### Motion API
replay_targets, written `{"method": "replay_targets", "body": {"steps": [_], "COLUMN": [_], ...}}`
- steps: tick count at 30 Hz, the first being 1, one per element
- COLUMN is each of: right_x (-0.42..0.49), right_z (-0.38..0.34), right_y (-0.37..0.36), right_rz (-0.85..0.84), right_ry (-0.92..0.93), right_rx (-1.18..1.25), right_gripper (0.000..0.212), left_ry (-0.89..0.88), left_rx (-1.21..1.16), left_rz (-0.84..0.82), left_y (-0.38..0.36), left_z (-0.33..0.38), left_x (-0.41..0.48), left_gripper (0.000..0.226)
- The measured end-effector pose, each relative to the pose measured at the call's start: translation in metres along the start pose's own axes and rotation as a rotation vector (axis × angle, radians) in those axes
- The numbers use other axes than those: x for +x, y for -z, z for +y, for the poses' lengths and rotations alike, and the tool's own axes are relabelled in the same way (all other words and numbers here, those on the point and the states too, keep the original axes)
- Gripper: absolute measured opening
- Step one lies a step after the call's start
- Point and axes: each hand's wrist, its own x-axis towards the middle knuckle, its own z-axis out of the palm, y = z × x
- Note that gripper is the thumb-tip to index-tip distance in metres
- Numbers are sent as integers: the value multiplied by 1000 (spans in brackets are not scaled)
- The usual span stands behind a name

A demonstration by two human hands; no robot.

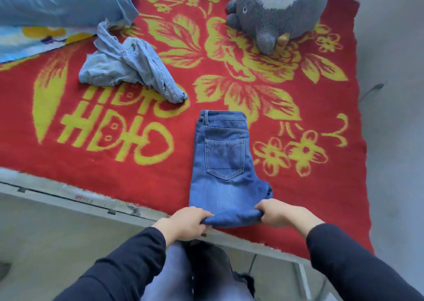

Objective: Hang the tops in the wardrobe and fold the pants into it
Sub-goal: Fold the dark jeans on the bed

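At the near edge of the bed, I am watching both hands working on the dark blue jeans (221, 163). They are lying on the red blanket (137, 174), folded lengthwise, with the back pocket facing up and the waistband pointing toward the far side. The left hand (185, 223) is gripping the left corner of the near fold, its fingers (203, 214) curling over the top of the cloth and the thumb pressing in below it. The right hand (282, 215) is gripping the right corner, its fingers closing tightly round the bunched denim. Between the two hands the near end of the jeans is bulging up in a rounded fold, just beside the bed's metal rail (68, 199). Dark sleeves (128, 266) are covering both forearms. Toward the far left of the bed, well apart from the jeans, a light denim garment (128, 68) is lying crumpled, one end trailing toward the middle of the blanket. Beyond it, in the far left corner, a blue pillow (62, 0) is resting on a patterned sheet (34, 39). A grey plush toy (275, 9) is sitting near the far right corner, well apart from both garments.
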Motion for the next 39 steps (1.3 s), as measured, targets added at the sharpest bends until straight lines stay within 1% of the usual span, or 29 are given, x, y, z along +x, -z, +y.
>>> {"method": "replay_targets", "body": {"steps": [1,2,4,5,7,10,11,14,16,18,20,23,26,28,29,30,31,32,33,34,36,37,39], "right_x": [-6,-11,-13,-12,-8,0,3,14,26,43,66,103,132,146,152,157,159,162,164,167,175,179,189], "right_z": [-1,-2,-2,-1,3,12,16,23,25,24,25,26,29,33,34,35,34,31,29,27,27,28,27], "right_y": [-8,-14,-19,-18,-9,19,31,65,80,88,91,93,94,95,96,98,101,105,106,107,109,112,123], "right_rz": [-81,-153,-270,-296,-264,-79,-14,169,313,478,597,707,815,801,781,772,760,739,696,641,560,533,481], "right_ry": [-11,-26,-53,-61,-71,-65,-61,-68,-93,-136,-177,-230,-250,-270,-274,-256,-221,-174,-131,-111,-143,-163,-167], "right_rx": [30,67,159,214,320,413,455,601,644,579,438,341,354,356,364,422,536,660,740,719,474,371,260], "right_gripper": [10,8,12,13,12,7,10,17,17,15,13,11,10,20,30,44,56,64,67,68,75,80,90], "left_ry": [5,13,42,63,97,152,160,161,150,137,146,133,107,112,125,139,156,169,178,181,158,136,101], "left_rx": [-46,-96,-179,-212,-279,-337,-327,-314,-272,-169,-87,-17,59,68,76,82,77,58,29,0,-3,19,-6], "left_rz": [-66,-126,-240,-278,-276,-167,-129,-38,69,220,324,415,528,580,587,582,567,553,552,562,566,534,401], "left_y": [-7,-10,-11,-7,7,43,57,97,116,128,132,135,139,138,135,131,127,123,121,119,120,122,127], "left_z": [5,9,11,10,7,1,-1,-8,-12,-18,-27,-43,-58,-70,-75,-81,-85,-90,-93,-95,-99,-101,-107], "left_x": [-6,-11,-16,-16,-10,8,16,38,54,76,100,138,170,188,196,203,209,215,219,222,227,231,238], "left_gripper": [13,12,11,10,10,12,10,17,18,18,17,13,15,19,21,22,23,23,24,26,38,44,48]}}
